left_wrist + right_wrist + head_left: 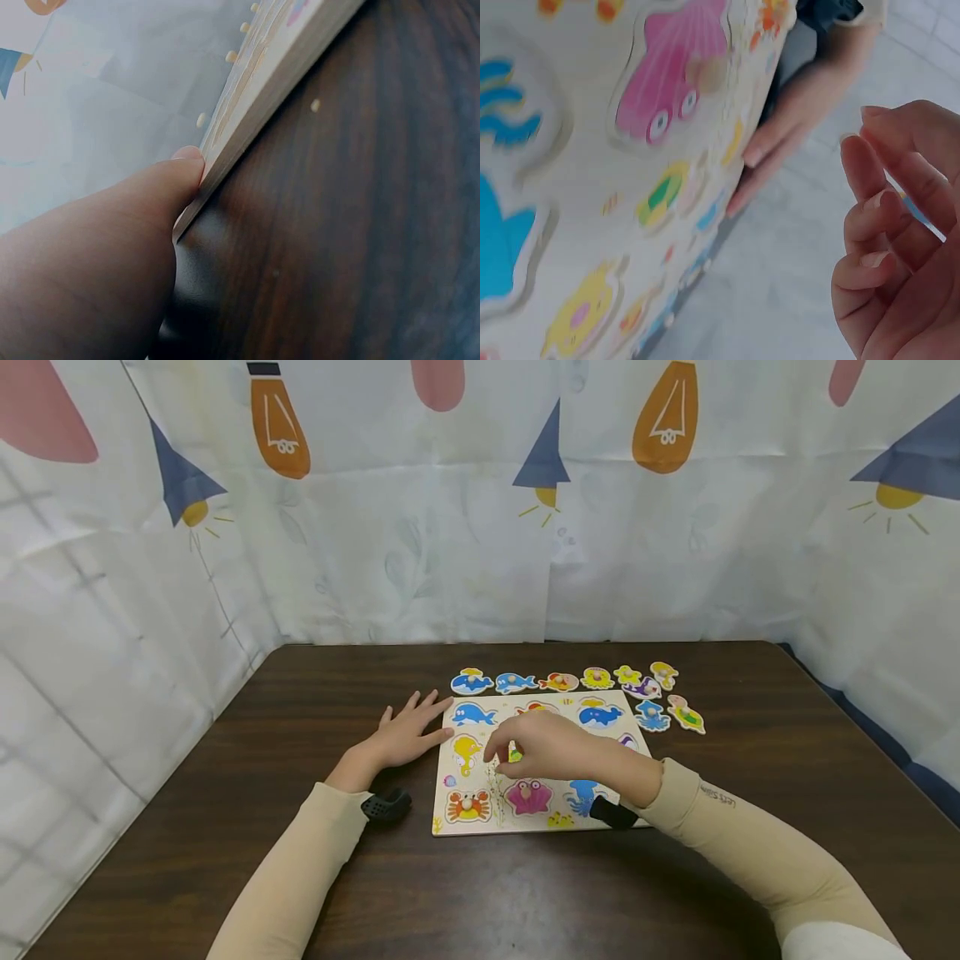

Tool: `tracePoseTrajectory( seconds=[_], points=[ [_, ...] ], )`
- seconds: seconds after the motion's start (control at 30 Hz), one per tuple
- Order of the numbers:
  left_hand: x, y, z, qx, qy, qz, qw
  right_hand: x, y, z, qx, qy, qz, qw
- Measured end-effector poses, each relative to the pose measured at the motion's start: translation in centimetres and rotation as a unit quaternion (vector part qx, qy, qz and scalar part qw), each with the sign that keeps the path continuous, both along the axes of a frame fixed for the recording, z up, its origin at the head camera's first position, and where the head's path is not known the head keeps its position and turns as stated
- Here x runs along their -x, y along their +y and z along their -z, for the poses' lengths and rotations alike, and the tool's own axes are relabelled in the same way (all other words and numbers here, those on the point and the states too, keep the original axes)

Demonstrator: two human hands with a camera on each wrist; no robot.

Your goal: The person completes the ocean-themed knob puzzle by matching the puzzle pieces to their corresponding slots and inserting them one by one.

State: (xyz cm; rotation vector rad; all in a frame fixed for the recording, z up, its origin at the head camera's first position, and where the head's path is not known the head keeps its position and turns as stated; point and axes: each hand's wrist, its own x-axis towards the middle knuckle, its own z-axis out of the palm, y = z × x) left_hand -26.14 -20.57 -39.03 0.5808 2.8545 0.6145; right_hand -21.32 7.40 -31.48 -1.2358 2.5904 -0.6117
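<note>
A wooden sea-animal peg puzzle board (457, 827) lies on the table. My left hand (406, 732) rests flat at its left side, fingers spread; the thumb (180, 172) touches the board's edge in the left wrist view. Above the board's middle hovers my right hand (551, 745). Its fingers are loosely curled, thumb and index tips close together, with nothing visible between them. A crab piece (468, 806) and a pink shell piece (528, 797), whose knob (706, 75) shows in the right wrist view, sit in the board's front row. My right hand and forearm hide part of the board.
Loose knobbed pieces lie behind the board: whales (516, 682), a red fish (559, 682), a yellow octopus (597, 678) and others. A blue octopus (652, 717) and a green turtle-like piece (686, 714) lie at the right. A patterned curtain (465, 568) hangs behind the dark table (247, 760).
</note>
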Motion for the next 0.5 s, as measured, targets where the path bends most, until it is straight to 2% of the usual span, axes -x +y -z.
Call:
tracePoseTrajectory(
  seconds=[0.23,0.5],
  points=[
    [0.0,0.0,-0.1,-0.008,-0.005,0.004,0.9999,1.0,4.2,-1.4,0.056,0.035,0.018,0.998],
    [-0.1,-0.2,-0.2,-0.005,-0.006,0.003,1.0,1.7,8.9,-2.7,0.116,0.065,0.067,0.989]
  ],
)
